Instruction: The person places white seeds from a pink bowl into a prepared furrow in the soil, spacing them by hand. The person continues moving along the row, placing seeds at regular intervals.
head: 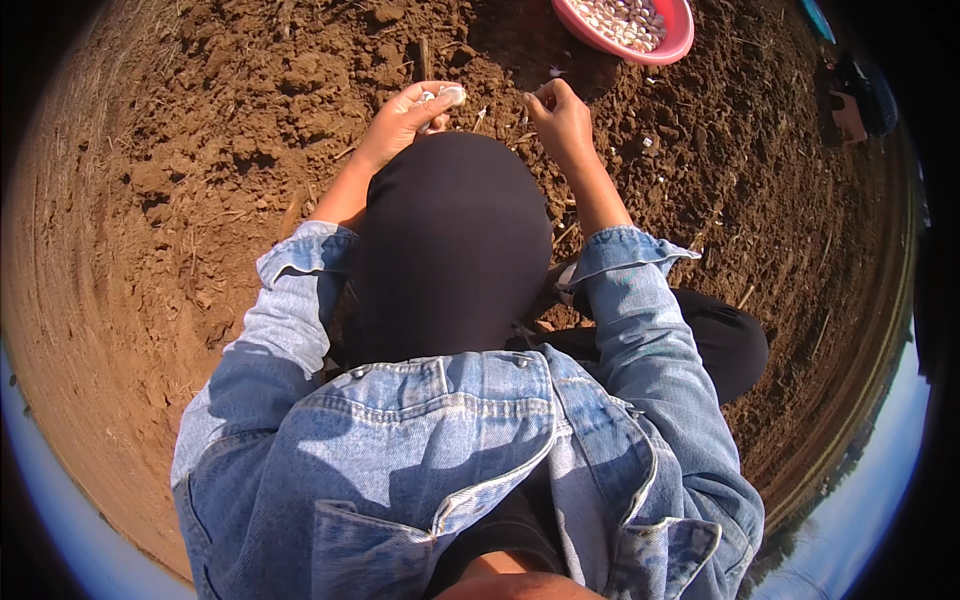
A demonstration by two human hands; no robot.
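My left hand (401,124) is closed around white garlic (452,95), with one piece showing between thumb and fingertips. Whether it is a bulb or several cloves is partly hidden by the fingers. My right hand (564,124) is apart from it, a short way to the right, its thumb and fingers drawn together. Anything small between those fingertips is too hard to make out. Beyond the right hand, a pink plastic basin (681,34) rests on the soil, with many peeled-looking garlic cloves (626,26) inside.
Brown, cloddy soil (225,150) spreads all around, with dry stalks and white scraps (647,141) scattered on it. My raised knee (457,225) in black trousers stands between the forearms. At the far right lies a dark object (874,97), too unclear to name.
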